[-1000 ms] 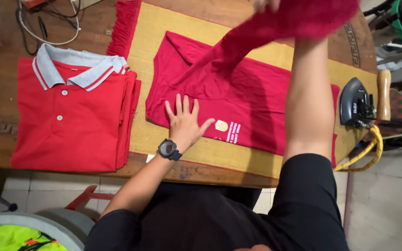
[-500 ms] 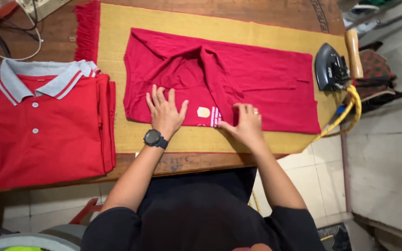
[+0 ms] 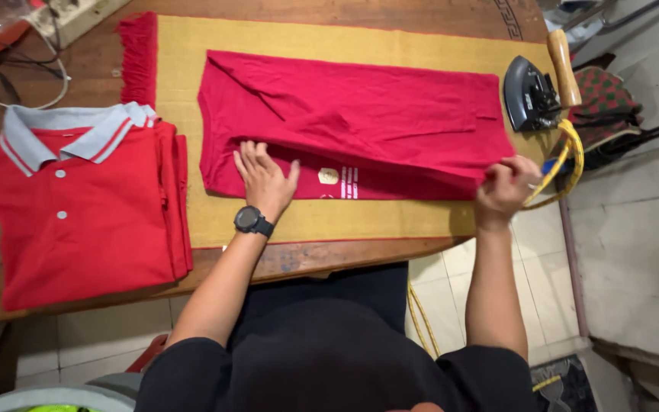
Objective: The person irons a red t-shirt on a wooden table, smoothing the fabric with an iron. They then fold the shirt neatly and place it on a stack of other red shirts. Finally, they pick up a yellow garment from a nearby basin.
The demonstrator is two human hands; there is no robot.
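Left hand (image 3: 263, 177) lies flat and open, fingers spread, pressing down on the near edge of the red shirt (image 3: 360, 122) toward its 8 o'clock corner; a black wristwatch (image 3: 253, 221) sits on that wrist. Right hand (image 3: 503, 187) is closed in a pinch on the shirt's hem at the cloth's 4 o'clock corner, holding the fabric taut along the near edge.

The red shirt is spread lengthwise across a mustard-yellow mat (image 3: 306, 217) with a red fringe, partly folded over itself — a small printed patch shows on the near fold between the two hands. The mat covers the wooden desk (image 3: 322, 255).

At 9 o'clock from the left hand, just beside the mat and overlapping its fringe edge, lies a folded red polo shirt (image 3: 85, 221) with a grey collar and white buttons. At 1 o'clock from the right hand rests a black iron (image 3: 532, 95) with a wooden handle, near the desk's edge — its yellow cord (image 3: 566, 164) loops down past the right hand's fingers. A power strip (image 3: 78, 11) lies at the far 11 o'clock corner.
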